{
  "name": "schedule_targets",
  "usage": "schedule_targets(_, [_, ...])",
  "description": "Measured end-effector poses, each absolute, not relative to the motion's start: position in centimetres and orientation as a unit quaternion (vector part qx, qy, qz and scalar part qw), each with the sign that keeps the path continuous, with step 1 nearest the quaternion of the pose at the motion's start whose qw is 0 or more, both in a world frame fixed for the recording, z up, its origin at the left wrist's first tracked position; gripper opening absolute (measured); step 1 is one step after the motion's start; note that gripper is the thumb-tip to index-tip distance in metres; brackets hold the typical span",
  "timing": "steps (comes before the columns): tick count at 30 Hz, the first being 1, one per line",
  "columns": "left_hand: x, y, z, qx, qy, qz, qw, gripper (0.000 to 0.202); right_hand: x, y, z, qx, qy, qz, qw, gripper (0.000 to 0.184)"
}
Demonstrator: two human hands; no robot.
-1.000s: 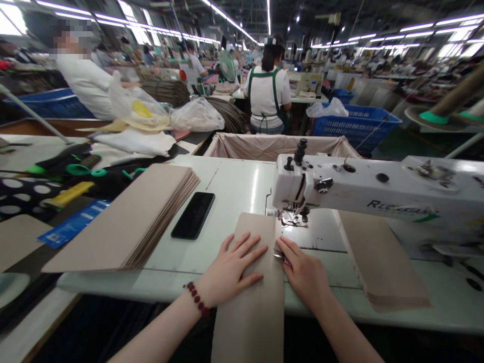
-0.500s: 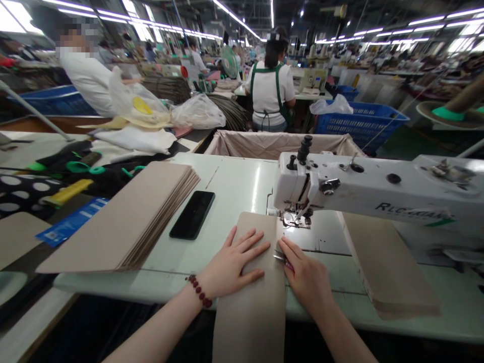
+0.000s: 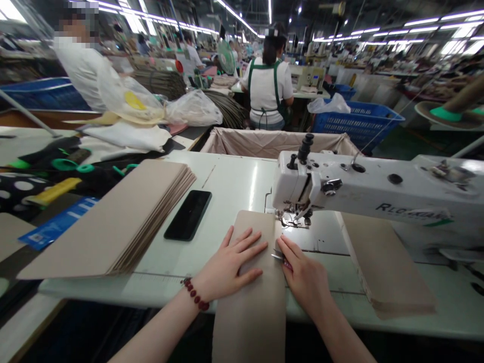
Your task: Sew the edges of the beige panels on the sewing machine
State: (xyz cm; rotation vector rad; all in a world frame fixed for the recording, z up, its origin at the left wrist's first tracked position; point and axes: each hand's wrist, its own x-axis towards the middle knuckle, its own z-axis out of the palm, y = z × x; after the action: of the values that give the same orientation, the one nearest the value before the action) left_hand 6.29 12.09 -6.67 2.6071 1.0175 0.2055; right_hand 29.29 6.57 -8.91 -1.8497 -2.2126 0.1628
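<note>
A: Quick one, what's in hand at this frame?

B: A beige card strip [image 3: 247, 322], lying lengthwise at lower middle of the frame. It runs off the front edge of the machine table [image 3: 227, 186], and its far end sits up by the needle plate [image 3: 290, 219] of the white sewing machine [image 3: 325, 184]. Both hands are on it, working right at the machine's front.

A: Hand state?

B: Left hand [image 3: 230, 264] is open, fingers spread, pressed flat on the strip. Right hand [image 3: 302, 275] is curled at the strip's right edge, fingers closed on small snips [image 3: 278, 256] (pink grip, mostly hidden, so going by the bit that shows). The hands are close but apart.

A: Is the strip under the presser foot?

B: Can't tell, the machine head blocks that spot. The strip lies flat and looks clean. Any stitching is too small to tell.

A: What's around it?

B: A stack of matching strips [image 3: 106, 222] at left of the table, with a black smartphone [image 3: 188, 215] just beside it. A second stack [image 3: 385, 262] lies at right, under the machine arm. Beyond are a fabric-lined bin [image 3: 276, 143], a blue plastic basket [image 3: 359, 123] and a co-worker in a green apron [image 3: 268, 85], back turned.
</note>
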Motion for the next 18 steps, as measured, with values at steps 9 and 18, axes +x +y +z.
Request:
schedule_targets(9, [6.25,12.07,-6.9,0.916,0.354,0.089,0.166,0.056,29.49,6.3,-9.16,-0.629,-0.762,0.059,0.145,0.056])
schedule_targets(18, [6.28,12.01,-6.83,0.917,0.356,0.084,0.159,0.055,29.57,6.29,-9.51,-0.632,-0.76,0.059,0.14,0.057])
